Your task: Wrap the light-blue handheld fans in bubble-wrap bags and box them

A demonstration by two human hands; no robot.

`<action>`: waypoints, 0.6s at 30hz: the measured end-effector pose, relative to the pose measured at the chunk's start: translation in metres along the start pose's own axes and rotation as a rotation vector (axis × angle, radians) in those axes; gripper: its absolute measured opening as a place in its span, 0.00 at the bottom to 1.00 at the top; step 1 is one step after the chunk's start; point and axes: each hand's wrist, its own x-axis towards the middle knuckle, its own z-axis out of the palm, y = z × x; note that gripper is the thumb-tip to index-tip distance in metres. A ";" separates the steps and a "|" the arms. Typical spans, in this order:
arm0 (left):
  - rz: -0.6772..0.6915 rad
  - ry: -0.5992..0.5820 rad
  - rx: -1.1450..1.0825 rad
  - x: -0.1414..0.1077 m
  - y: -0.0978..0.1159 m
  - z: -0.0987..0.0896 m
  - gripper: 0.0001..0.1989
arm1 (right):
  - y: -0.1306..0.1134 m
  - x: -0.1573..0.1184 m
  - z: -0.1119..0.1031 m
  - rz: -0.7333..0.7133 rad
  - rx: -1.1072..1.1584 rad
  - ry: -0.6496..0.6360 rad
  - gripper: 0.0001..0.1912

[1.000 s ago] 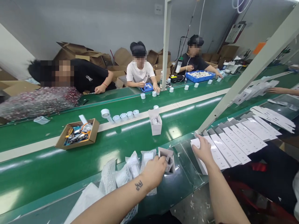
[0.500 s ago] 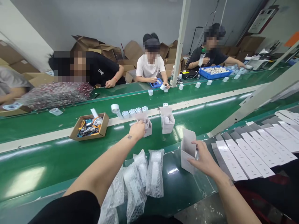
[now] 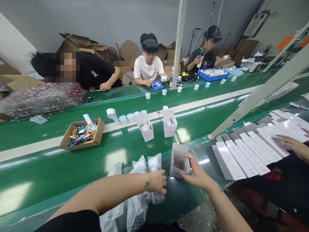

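My left hand (image 3: pixel 158 182) is on the rightmost bubble-wrapped packet (image 3: pixel 154 161), its fingers curled over the packet's right side. More wrapped packets (image 3: pixel 137 206) lie to its left. My right hand (image 3: pixel 191 169) grips the right side of an open white box (image 3: pixel 178 158), whose flap stands up and whose inside looks bare. Beyond, on the green belt, stand two open white boxes, one at the left (image 3: pixel 146 129) and one at the right (image 3: pixel 169 125), each with a white item inside.
A cardboard tray (image 3: pixel 99 132) of small parts stands left, near white round pieces (image 3: pixel 130 116). Flat white boxes (image 3: pixel 251 145) lie right, with another person's hand (image 3: pixel 291 143) over them. A slanted post (image 3: pixel 256 100) rises nearby. Three people sit across the belt.
My left hand has left the box on the belt and come back to the wrapped packets. The box at my right hand now faces more upward. Another person's hand has appeared at the right.
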 end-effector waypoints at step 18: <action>-0.249 0.753 -0.318 -0.003 0.017 0.018 0.13 | -0.015 0.006 0.057 0.023 0.012 0.219 0.38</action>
